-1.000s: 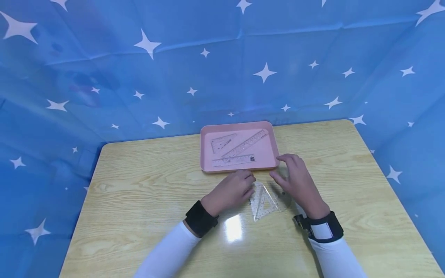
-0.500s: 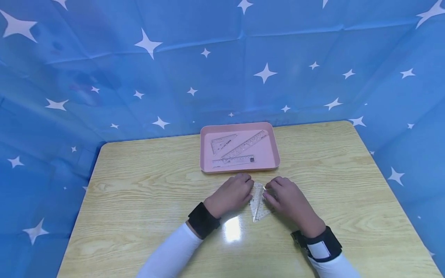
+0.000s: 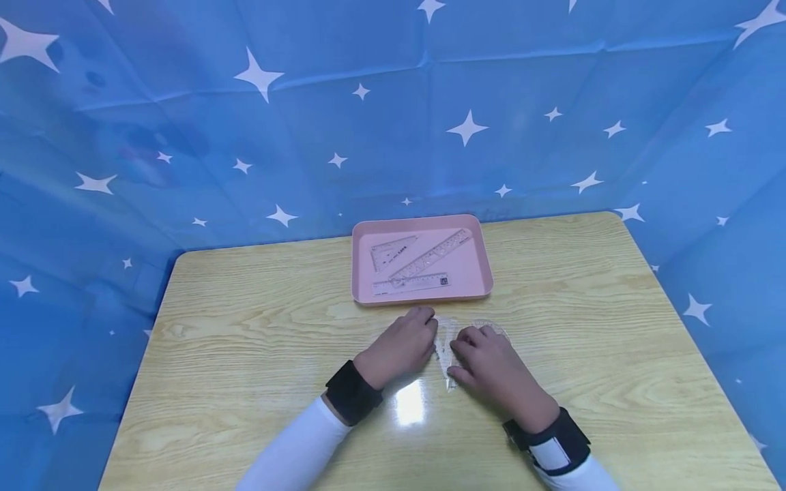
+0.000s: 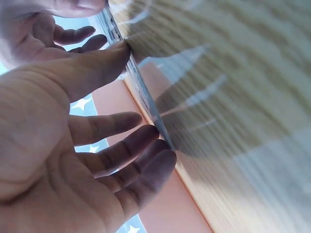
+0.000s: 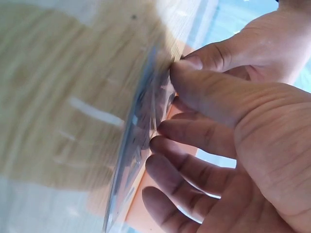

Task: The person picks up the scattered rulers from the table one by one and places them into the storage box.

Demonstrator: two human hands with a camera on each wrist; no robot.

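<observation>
Just on the near side of the pink tray point(image 3: 483, 262), the left hand point(image 3: 400, 344) and right hand point(image 3: 494, 365) are touching clear plastic pieces point(image 3: 445, 346) from opposite sides, presumably keeping them from sliding. Fingers are bending; whether they're pinching, I cannot tell. A clear rounded piece point(image 3: 496, 327) is lying near the tray's near right corner.

A white left sleeve point(image 3: 299, 447) stops just short of a broad, plain black left wristband point(image 3: 352, 393), while a white right sleeve point(image 3: 582, 476) meets a black right wristband point(image 3: 571, 434) bearing a pale rectangular patch point(image 3: 550, 454) and a small dark projection point(image 3: 514, 435).
</observation>
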